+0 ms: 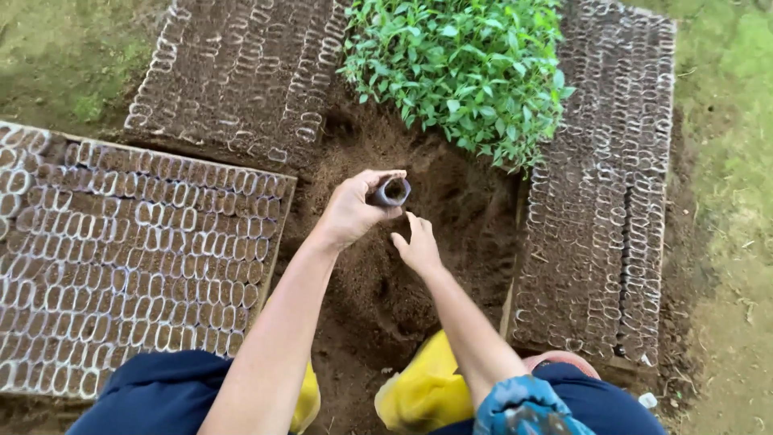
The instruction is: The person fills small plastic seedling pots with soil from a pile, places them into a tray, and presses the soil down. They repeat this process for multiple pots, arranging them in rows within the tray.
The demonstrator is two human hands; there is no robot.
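Note:
My left hand (pixel 352 211) grips a small clear plastic seedling bag (pixel 391 192) with dark soil in it, its mouth turned toward me. Just below and to the right, my right hand (pixel 416 244) has its fingers loosely curled and pointing up at the bag, with nothing visible in it. Both hands hover over a heap of loose brown soil (pixel 419 274) between my knees.
Blocks of soil-filled seedling bags lie at the left (pixel 129 250), at the back left (pixel 241 72) and at the right (pixel 612 185). A dense patch of green seedlings (pixel 463 68) stands behind the soil heap. My yellow boots (pixel 423 391) rest at the near edge. Grass surrounds the plot.

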